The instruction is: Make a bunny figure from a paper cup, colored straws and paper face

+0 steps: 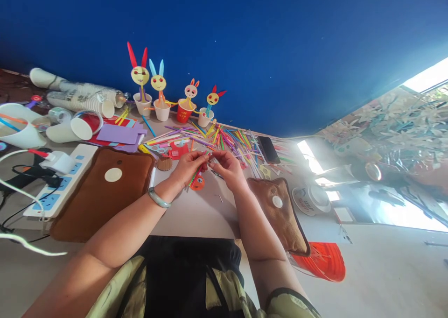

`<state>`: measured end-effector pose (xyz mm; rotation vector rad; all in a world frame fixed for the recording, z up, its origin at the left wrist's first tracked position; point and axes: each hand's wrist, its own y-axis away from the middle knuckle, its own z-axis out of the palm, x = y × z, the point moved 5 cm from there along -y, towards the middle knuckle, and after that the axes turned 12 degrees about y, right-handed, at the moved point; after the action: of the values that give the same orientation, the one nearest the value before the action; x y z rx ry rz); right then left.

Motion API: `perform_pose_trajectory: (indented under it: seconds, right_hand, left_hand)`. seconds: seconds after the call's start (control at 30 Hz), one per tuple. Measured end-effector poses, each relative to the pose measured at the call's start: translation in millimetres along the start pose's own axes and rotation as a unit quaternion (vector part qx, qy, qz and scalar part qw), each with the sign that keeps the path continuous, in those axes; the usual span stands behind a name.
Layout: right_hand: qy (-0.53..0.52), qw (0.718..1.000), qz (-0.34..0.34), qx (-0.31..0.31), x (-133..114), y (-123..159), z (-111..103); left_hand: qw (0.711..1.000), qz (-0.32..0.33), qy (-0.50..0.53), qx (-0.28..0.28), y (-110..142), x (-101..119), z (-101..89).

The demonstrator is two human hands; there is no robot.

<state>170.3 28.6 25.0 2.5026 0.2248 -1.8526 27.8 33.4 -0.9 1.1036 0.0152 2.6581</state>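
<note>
My left hand [192, 166] is closed around thin green and red straw-like strips [193, 180] that stick out below its fingers. Its fingertips meet those of my right hand [229, 167] above the table's front half. My right hand is closed too; a thin dark metallic piece [217, 174] shows under its fingers, too small to name. What both sets of fingertips pinch is mostly hidden. Just below my left hand, an orange paper disc with a drawn eye [199, 183] is partly covered by the strips. A loose heap of coloured strips [231, 143] spreads beyond the hands.
Several paper cups with rabbit-faced figures, one a red cup [184, 112], line the blue wall [245, 52]. Brown hot-water bags lie left [101, 201] and right [276, 220]. A power strip [63, 187], stacked cups [87, 98], purple paper [121, 135] and a phone [269, 150] surround the work.
</note>
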Motion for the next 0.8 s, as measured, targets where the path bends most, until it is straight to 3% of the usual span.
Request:
perform_pose_trajectory:
  seconds: [0.2, 0.43, 0.8]
  right_hand:
    - [0.055, 0.997, -0.041, 0.024, -9, 4, 1]
    - [0.106, 0.992, -0.042, 0.049, -5, 2, 0]
    - [0.108, 0.99, -0.07, 0.062, -11, 5, 1]
  left_hand:
    - [0.999, 0.04, -0.018, 0.016, 1, 4, -1.4]
    - [0.998, 0.036, -0.036, 0.025, 2, 5, -1.8]
    - [0.992, 0.065, -0.096, 0.043, 2, 8, -4.8]
